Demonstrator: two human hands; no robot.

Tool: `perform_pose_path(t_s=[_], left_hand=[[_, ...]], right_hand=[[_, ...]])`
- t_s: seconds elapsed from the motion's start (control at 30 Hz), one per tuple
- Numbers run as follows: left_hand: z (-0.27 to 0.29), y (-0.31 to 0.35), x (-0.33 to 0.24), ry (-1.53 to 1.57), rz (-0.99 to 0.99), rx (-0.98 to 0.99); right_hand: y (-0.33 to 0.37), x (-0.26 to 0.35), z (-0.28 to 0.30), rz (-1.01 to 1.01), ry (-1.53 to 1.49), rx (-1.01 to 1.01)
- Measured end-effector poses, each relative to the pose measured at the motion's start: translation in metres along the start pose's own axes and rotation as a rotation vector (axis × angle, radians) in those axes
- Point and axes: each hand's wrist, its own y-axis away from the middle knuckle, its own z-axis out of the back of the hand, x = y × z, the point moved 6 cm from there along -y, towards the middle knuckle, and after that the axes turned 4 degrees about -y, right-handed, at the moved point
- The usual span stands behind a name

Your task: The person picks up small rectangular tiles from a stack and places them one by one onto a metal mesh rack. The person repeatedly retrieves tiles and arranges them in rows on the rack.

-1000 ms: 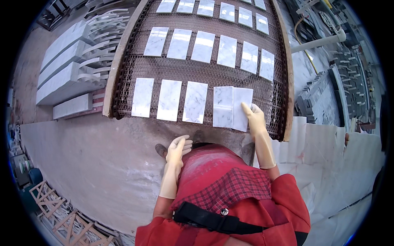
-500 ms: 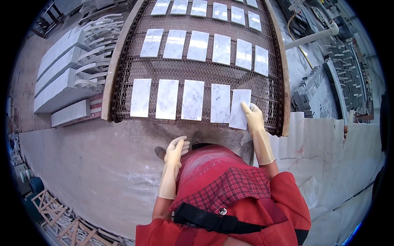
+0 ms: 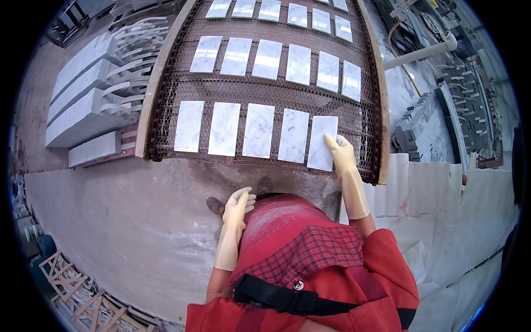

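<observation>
"In the head view, which hand is nearer the marble tile?"

"The right hand [image 3: 341, 150], by far. It's just right of the frame's centre, at the right long edge of the end marble tile [image 3: 321, 148], with the thumb on the tile's face and the fingers curled at that edge, so I'd call it a pinch. The fingertips underneath are hidden."

"And the left hand [image 3: 239, 206]?"

"Below the frame's centre, empty, fingers loosely spread beside the red apron [image 3: 287, 218]. From there the tile lies well apart, toward the upper right. From the right hand it lies directly to the left."

"How does the tile's long axis run?"

"Up and down the frame, top leaning slightly right, nearly parallel to the neighbouring tile [image 3: 293, 135], with a narrow gap between them. It's the rightmost of five in the lowest row, over the near end of the wire mesh belt [image 3: 221, 87]."

"Flat on the mesh?"

"I can't tell whether it rests fully or is slightly raised."
</observation>
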Motion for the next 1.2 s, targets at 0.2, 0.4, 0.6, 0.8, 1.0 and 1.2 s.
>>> perform_pose_path(t_s=[0.2,0.4,0.6,0.8,1.0,1.2], left_hand=[[0.004,-0.003,0.006,-0.014,0.003,0.017],[0.018,-0.003,0.013,0.0,-0.002,0.027],[0.043,0.011,0.017,-0.003,-0.029,0.049],[0.088,0.05,-0.003,-0.255,-0.019,0.04],[0.182,0.082,0.004,-0.458,-0.161,-0.145],[0.302,0.122,0.026,-0.41,-0.208,-0.364]], right_hand=[[-0.013,-0.001,0.024,-0.021,0.136,-0.037],[0.012,0.03,0.047,0.123,0.748,-0.248],[0.065,0.071,0.001,0.266,0.53,-0.188],[0.132,0.054,-0.114,0.308,0.391,0.175],[0.22,0.009,-0.271,0.207,0.509,0.622],[0.294,-0.02,-0.402,0.486,0.848,1.016]])
